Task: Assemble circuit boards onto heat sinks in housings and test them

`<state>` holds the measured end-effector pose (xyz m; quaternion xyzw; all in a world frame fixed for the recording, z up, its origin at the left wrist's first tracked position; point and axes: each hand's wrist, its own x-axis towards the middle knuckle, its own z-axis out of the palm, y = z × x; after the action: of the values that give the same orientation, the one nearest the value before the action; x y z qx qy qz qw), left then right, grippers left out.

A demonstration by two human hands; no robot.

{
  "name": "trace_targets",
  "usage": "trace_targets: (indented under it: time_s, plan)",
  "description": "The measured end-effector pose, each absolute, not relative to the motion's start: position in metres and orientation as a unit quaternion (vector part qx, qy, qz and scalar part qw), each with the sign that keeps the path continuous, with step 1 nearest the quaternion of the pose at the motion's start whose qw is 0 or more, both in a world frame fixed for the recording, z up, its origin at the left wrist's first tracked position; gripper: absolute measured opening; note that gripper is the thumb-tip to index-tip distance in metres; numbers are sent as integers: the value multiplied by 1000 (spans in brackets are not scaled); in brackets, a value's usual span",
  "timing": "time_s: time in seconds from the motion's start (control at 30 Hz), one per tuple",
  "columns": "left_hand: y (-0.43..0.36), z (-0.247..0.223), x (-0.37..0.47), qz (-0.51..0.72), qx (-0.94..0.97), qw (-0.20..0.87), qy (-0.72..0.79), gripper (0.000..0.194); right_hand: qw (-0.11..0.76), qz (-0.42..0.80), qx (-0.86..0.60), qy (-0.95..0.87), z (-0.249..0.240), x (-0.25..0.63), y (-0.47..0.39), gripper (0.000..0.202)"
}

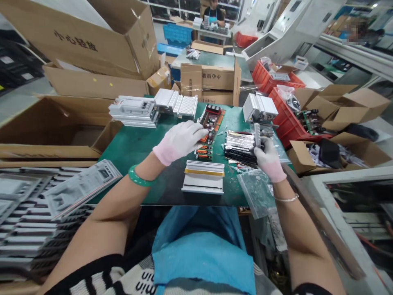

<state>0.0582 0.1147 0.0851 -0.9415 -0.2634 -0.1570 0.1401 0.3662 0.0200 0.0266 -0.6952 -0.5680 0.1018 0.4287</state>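
Observation:
My left hand [184, 139], in a white glove, reaches over a circuit board [214, 119] in the middle of the green table. Its fingers are bent at the board's left edge; what they hold, if anything, is hidden. My right hand [267, 157], gloved too, has its fingers closed round a grey bar-shaped piece [257, 134] that stands upright. Beside that hand lies a stack of silvery and black strips [239, 144]. Small boards with orange parts [203, 153] lie below the circuit board. Nearer to me sits a finned metal housing [204, 180] with a yellow strip across it.
Metal housings [133, 110] are stacked at the table's back left, another block [259, 107] at the back right. A plastic bag [256, 190] hangs over the front edge. Cardboard boxes [55, 123] flank the left, red crates [284, 116] the right. A person [213, 16] sits far off.

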Motion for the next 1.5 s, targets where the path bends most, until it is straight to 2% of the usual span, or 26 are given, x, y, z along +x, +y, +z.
trace_targets:
  time_s: [0.1, 0.17, 0.3, 0.43, 0.6, 0.77, 0.83, 1.0, 1.1, 1.17, 1.5]
  plan:
    - [89, 73, 32, -156, -955, 137, -212, 25, 504, 125, -667, -535, 31, 352, -19, 22]
    - [67, 61, 18, -143, -968, 126, -166, 31, 501, 143, -659, -543, 30, 343, -43, 31]
    - [32, 41, 3, -193, -973, 113, -61, 27, 393, 148, -657, -627, 21, 326, -78, 57]
    - [14, 31, 0, -183, -981, 40, -57, 25, 299, 142, -614, -717, 17, 313, -89, 74]
    - [7, 22, -2, -117, -990, 10, -78, 25, 242, 140, -568, -774, 21, 296, -91, 63]
    - [6, 13, -5, -197, -974, 74, -82, 25, 223, 145, -616, -741, 18, 280, -91, 49]
    - [8, 11, -8, -212, -966, 38, -141, 31, 217, 166, -653, -707, 14, 275, -89, 45]
    - [14, -3, -19, -228, -932, -150, -239, 43, 202, 187, -708, -651, 3, 266, -72, 42]
    - [19, -15, -21, -223, -923, -176, -259, 68, 201, 195, -711, -645, -2, 266, -60, 41]
    - [23, -22, -20, -217, -922, -176, -268, 74, 202, 196, -711, -645, -5, 267, -53, 41]
    - [31, -35, -9, -223, -923, -162, -269, 66, 209, 157, -694, -671, -15, 268, -39, 41]
